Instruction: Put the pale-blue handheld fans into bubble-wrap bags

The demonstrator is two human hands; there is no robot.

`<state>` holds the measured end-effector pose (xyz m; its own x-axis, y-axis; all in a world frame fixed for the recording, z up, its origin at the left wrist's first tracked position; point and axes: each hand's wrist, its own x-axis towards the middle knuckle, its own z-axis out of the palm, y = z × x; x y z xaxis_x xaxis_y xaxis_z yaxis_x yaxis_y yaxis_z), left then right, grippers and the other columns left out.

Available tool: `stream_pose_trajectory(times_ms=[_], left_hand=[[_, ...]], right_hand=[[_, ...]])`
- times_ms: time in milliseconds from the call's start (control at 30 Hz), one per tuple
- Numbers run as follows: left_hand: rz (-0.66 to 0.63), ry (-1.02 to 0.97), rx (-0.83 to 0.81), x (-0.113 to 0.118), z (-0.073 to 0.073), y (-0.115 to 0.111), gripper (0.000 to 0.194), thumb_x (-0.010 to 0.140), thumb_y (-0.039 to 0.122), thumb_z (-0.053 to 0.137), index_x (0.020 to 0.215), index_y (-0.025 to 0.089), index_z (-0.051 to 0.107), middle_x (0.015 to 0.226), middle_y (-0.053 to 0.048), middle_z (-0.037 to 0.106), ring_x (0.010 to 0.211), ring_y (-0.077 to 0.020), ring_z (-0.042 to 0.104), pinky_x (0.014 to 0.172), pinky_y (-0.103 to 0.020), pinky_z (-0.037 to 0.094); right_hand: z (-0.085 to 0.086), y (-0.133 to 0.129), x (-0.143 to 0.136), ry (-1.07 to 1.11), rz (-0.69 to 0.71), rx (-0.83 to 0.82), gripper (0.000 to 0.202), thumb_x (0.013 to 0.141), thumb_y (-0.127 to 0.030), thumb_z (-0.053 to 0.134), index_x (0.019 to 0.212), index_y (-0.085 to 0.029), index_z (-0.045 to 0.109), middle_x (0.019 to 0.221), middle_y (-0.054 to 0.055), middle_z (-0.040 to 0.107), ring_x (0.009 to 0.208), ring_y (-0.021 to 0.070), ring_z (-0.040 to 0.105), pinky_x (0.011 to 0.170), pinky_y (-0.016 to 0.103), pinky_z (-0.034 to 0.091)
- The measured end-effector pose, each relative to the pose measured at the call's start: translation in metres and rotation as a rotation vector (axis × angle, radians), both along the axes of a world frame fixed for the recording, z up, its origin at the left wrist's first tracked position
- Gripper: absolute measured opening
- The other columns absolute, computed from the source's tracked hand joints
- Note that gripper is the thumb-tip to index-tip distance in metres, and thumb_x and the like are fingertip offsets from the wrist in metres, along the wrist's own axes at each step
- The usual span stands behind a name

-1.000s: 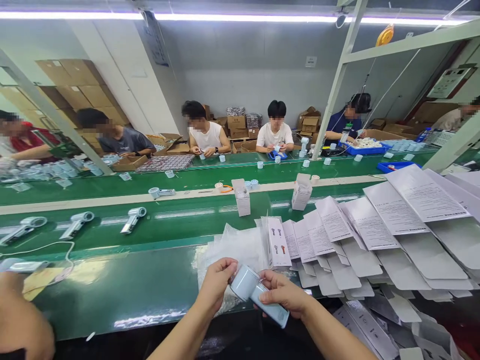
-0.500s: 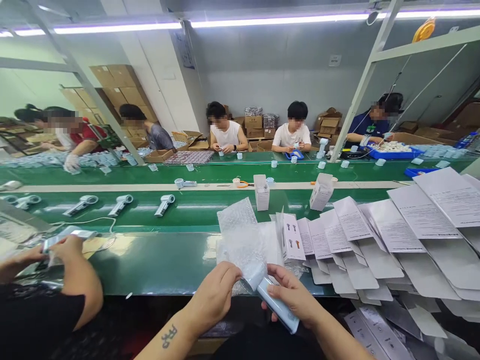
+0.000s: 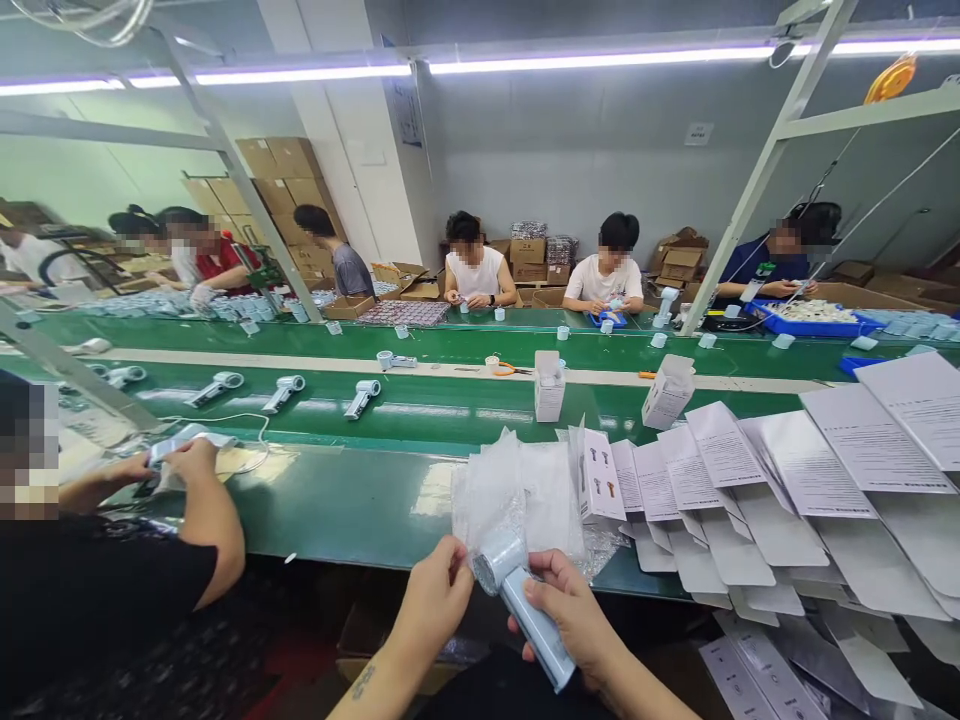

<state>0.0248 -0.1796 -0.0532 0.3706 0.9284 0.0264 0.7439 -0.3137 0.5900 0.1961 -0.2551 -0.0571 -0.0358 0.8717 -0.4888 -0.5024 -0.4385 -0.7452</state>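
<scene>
1. At far left, a co-worker's hands point(image 3: 191, 462) hold a pale-blue item over the table point(image 3: 330, 500).
2. Beyond, a row of fans point(image 3: 285, 393) lies spaced apart on the green belt point(image 3: 450, 410).
3. Left hand point(image 3: 435, 592): thumb and forefinger pinched together on the edge of a clear plastic bag point(image 3: 501, 503).
4. The pale-blue fan point(image 3: 534, 625) is held at the table's near edge, head against the bag; whether it is inside cannot be told.
5. Right hand point(image 3: 574, 605): fingers closed around the fan's handle.
6. 2 white boxes point(image 3: 550, 393) stand on the belt.
7. At right, flat cartons point(image 3: 817, 450) overlap in a pile.
</scene>
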Motion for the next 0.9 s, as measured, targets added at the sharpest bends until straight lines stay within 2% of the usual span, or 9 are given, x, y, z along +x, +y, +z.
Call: stream_pose_trajectory(times_ms=[100, 167, 267, 433, 500, 567, 667, 767, 900], left_hand=[[-0.183, -0.097, 0.402, 0.0, 0.011, -0.01, 0.017, 0.084, 0.016, 0.04, 0.078, 0.016, 0.056, 0.065, -0.002, 0.057, 0.059, -0.0136, 0.056, 0.055, -0.023, 0.042], [-0.231, -0.127, 0.537, -0.001, 0.015, -0.011, 0.017, 0.085, 0.016, 0.041, 0.08, 0.017, 0.056, 0.066, -0.003, 0.059, 0.059, -0.0131, 0.058, 0.056, -0.022, 0.044], [-0.206, -0.122, 0.514, -0.004, 0.013, -0.012, 0.012, 0.084, 0.014, 0.043, 0.083, 0.017, 0.055, 0.067, -0.001, 0.06, 0.058, -0.0114, 0.059, 0.055, -0.02, 0.046], [-0.366, -0.12, 0.577, -0.006, 0.003, -0.031, 0.017, 0.086, 0.011, 0.041, 0.099, 0.019, 0.049, 0.074, -0.001, 0.061, 0.064, -0.0108, 0.062, 0.06, -0.018, 0.048], [-0.406, -0.144, 0.569, -0.001, 0.006, -0.037, 0.02, 0.085, 0.009, 0.042, 0.102, 0.019, 0.046, 0.072, -0.001, 0.06, 0.062, -0.0103, 0.061, 0.058, -0.017, 0.048], [-0.516, -0.182, 0.561, 0.007, 0.013, -0.037, 0.023, 0.083, 0.008, 0.041, 0.102, 0.02, 0.044, 0.071, 0.0, 0.059, 0.061, -0.0114, 0.06, 0.058, -0.019, 0.047], [-0.63, -0.192, 0.423, 0.016, 0.025, -0.03, 0.024, 0.084, 0.008, 0.04, 0.103, 0.022, 0.044, 0.076, 0.0, 0.061, 0.066, -0.0122, 0.061, 0.057, -0.02, 0.046], [-0.635, -0.2, 0.257, 0.014, 0.031, -0.021, 0.024, 0.086, 0.013, 0.042, 0.108, 0.024, 0.044, 0.078, 0.001, 0.061, 0.067, -0.0109, 0.059, 0.059, -0.018, 0.045], [-0.41, -0.345, -0.119, 0.011, 0.038, -0.018, 0.011, 0.089, 0.025, 0.039, 0.096, 0.022, 0.047, 0.057, 0.005, 0.042, 0.049, -0.0103, 0.04, 0.048, -0.019, 0.034]], right_hand=[[0.009, -0.001, -0.007, 0.03, 0.013, -0.008, 0.075, 0.058, -0.059, 0.073, 0.106, -0.015, 0.036, 0.097, 0.008, 0.053, 0.062, 0.0163, 0.06, 0.041, 0.025, 0.046], [0.015, -0.001, -0.008, 0.054, 0.062, -0.039, 0.081, 0.056, -0.058, 0.074, 0.113, -0.017, 0.033, 0.094, 0.006, 0.053, 0.059, 0.0153, 0.06, 0.042, 0.025, 0.047], [0.021, 0.0, -0.005, 0.098, 0.09, -0.133, 0.089, 0.052, -0.046, 0.075, 0.123, -0.018, 0.028, 0.086, 0.003, 0.055, 0.055, 0.0163, 0.06, 0.043, 0.028, 0.048], [0.013, -0.003, -0.003, 0.138, -0.025, -0.208, 0.061, 0.057, -0.034, 0.064, 0.107, -0.012, 0.037, 0.076, 0.008, 0.06, 0.053, 0.017, 0.058, 0.04, 0.025, 0.044], [0.006, -0.006, -0.009, 0.11, -0.077, -0.237, 0.051, 0.058, -0.032, 0.062, 0.099, -0.014, 0.038, 0.071, 0.006, 0.06, 0.052, 0.0175, 0.057, 0.04, 0.025, 0.043], [-0.001, -0.007, -0.016, 0.098, -0.033, -0.244, 0.04, 0.056, -0.025, 0.06, 0.088, -0.015, 0.039, 0.062, 0.002, 0.056, 0.048, 0.0154, 0.053, 0.04, 0.025, 0.041], [-0.006, -0.008, -0.016, 0.103, 0.048, -0.327, 0.027, 0.057, -0.02, 0.051, 0.081, -0.016, 0.04, 0.059, 0.0, 0.051, 0.047, 0.0131, 0.049, 0.046, 0.025, 0.04], [0.007, -0.011, 0.004, -0.281, 0.182, -0.294, 0.013, 0.065, -0.022, 0.049, 0.075, -0.017, 0.043, 0.062, 0.0, 0.049, 0.054, 0.012, 0.047, 0.053, 0.024, 0.035], [0.058, -0.023, 0.039, -1.085, 0.498, 0.086, 0.019, 0.078, -0.033, 0.048, 0.069, -0.015, 0.049, 0.068, 0.003, 0.054, 0.061, 0.0113, 0.039, 0.056, 0.026, 0.023]])
